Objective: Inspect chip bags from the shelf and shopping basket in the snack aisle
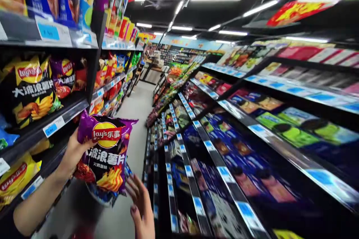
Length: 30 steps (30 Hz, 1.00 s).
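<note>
My left hand (73, 152) grips the upper left edge of a purple Lay's chip bag (105, 153) and holds it up in the aisle. A second, bluish bag (104, 195) shows just behind and below the purple one. My right hand (142, 205) is under the purple bag's lower right corner, fingers spread and touching it. The left shelves (56, 119) beside my left hand carry more Lay's bags (33, 89) in black, yellow and purple.
A narrow grey aisle floor (140, 112) runs away between two long shelf racks. The right rack (252, 119) slopes with packaged snacks and blue price tags. More shelving closes the aisle's far end. Red hanging signs (305, 7) sit overhead.
</note>
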Motion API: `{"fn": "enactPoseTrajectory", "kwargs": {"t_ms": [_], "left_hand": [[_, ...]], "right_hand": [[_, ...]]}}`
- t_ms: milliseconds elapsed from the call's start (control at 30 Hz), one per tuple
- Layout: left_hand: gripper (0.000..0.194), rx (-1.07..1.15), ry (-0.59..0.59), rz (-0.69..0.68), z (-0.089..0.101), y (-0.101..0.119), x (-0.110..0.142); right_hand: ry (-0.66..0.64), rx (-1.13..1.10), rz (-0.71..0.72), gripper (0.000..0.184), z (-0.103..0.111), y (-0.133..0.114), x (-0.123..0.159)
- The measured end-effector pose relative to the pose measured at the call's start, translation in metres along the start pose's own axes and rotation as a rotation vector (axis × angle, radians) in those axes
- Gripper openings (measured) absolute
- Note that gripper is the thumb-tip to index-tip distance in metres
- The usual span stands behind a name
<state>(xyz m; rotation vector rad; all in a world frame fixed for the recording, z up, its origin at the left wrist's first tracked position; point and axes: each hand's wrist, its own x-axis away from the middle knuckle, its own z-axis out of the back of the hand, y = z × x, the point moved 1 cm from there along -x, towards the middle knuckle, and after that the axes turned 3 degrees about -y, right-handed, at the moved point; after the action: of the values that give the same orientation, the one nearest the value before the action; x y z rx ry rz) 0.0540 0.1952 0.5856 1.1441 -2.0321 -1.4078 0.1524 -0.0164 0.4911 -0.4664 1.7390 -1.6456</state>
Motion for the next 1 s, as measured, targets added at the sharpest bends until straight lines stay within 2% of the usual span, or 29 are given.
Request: {"fn": "enactPoseTrajectory", "kwargs": {"t_ms": [67,133,167,233,300,367,433,667,867,933,1000], "left_hand": [[0.055,0.059,-0.066,0.196,0.008,-0.033,0.015],[0.057,0.066,-0.077,0.299,0.020,-0.058,0.027],[0.057,0.065,-0.076,0.330,0.026,-0.066,0.032],[0.056,0.063,-0.103,0.371,0.041,-0.073,0.040],[0.062,0.044,-0.218,0.411,0.055,-0.073,0.048],[0.079,-0.002,-0.378,0.440,0.068,-0.070,0.056],[0.094,-0.056,-0.466,0.464,0.078,-0.068,0.065],[0.089,-0.068,-0.373,0.548,0.091,-0.067,0.077],[0.088,-0.080,-0.381,0.562,0.097,-0.066,0.080],[0.086,-0.143,-0.390,0.536,0.098,-0.065,0.082],[0.075,-0.257,-0.351,0.430,0.100,-0.062,0.088]], "right_hand": [[-0.090,-0.012,-0.085,0.085,-0.014,-0.009,-0.001],[-0.212,-0.018,-0.225,0.094,-0.031,-0.009,-0.007],[-0.236,-0.033,-0.298,0.096,-0.038,-0.005,-0.009],[-0.197,-0.093,-0.408,0.095,-0.051,0.011,-0.006],[-0.111,-0.157,-0.469,0.092,-0.060,0.030,0.003],[-0.047,-0.205,-0.500,0.090,-0.067,0.045,0.013],[0.001,-0.221,-0.515,0.087,-0.072,0.049,0.020],[0.059,-0.322,-0.589,0.080,-0.090,0.026,0.031],[0.105,-0.308,-0.579,0.082,-0.096,0.021,0.042],[0.093,-0.260,-0.547,0.078,-0.095,0.017,0.044],[0.088,-0.171,-0.497,0.076,-0.093,0.011,0.045]]}}
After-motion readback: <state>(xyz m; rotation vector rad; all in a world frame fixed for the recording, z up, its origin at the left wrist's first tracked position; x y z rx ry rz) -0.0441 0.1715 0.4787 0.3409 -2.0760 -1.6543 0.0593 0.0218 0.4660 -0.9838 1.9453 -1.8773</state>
